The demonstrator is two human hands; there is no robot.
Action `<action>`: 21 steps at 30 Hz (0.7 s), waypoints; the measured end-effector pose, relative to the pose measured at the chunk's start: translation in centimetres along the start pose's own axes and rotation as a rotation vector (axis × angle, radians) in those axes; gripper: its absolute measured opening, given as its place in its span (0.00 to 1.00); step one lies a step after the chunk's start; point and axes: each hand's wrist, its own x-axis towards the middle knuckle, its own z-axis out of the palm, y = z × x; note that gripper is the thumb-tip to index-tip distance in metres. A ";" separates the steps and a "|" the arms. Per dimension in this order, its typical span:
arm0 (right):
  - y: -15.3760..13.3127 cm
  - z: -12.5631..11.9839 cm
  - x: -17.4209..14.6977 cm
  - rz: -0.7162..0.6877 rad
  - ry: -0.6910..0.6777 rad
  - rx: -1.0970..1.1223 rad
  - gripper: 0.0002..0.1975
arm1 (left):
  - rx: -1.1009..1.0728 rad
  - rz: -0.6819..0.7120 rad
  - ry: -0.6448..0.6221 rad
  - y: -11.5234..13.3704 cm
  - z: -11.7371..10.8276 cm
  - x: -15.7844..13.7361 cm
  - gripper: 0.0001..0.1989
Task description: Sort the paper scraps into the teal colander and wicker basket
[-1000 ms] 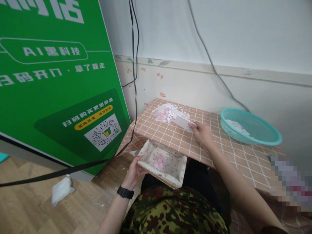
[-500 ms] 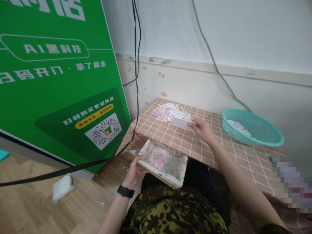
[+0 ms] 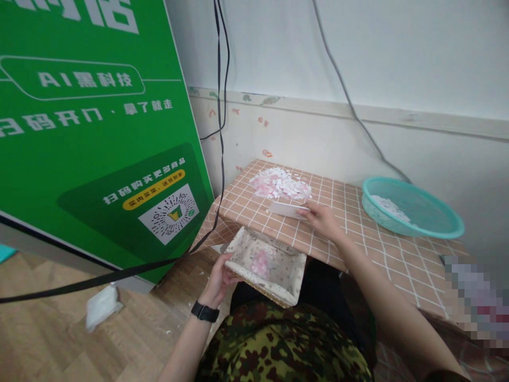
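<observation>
My left hand (image 3: 219,278) grips the left end of a cloth-lined woven basket (image 3: 295,284), held tilted just below the table's front edge. Pink and white paper bits (image 3: 260,263) lie in its bottom. In my right hand (image 3: 321,218) is a flat white card (image 3: 284,209), pinched at its right end and held low over the checked tablecloth (image 3: 334,191). Behind the card spreads a heap of white and pink paper scraps (image 3: 278,183), with a small gap between them. A few tiny bits lie near the card's left end.
To the right on the table stands a turquoise plastic basket (image 3: 413,231) with white paper pieces inside. A black cable (image 3: 220,159) hangs at the left beside a green sign panel (image 3: 99,127). A white plastic bag (image 3: 102,306) lies on the floor.
My right hand has drawn the card toward me and slightly left, away from the paper heap. My left hand and the woven basket have stayed in place.
</observation>
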 end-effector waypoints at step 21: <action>-1.1 0.6 -0.9 0.030 0.106 0.036 0.17 | 0.011 -0.002 0.011 0.0 0.0 0.0 0.16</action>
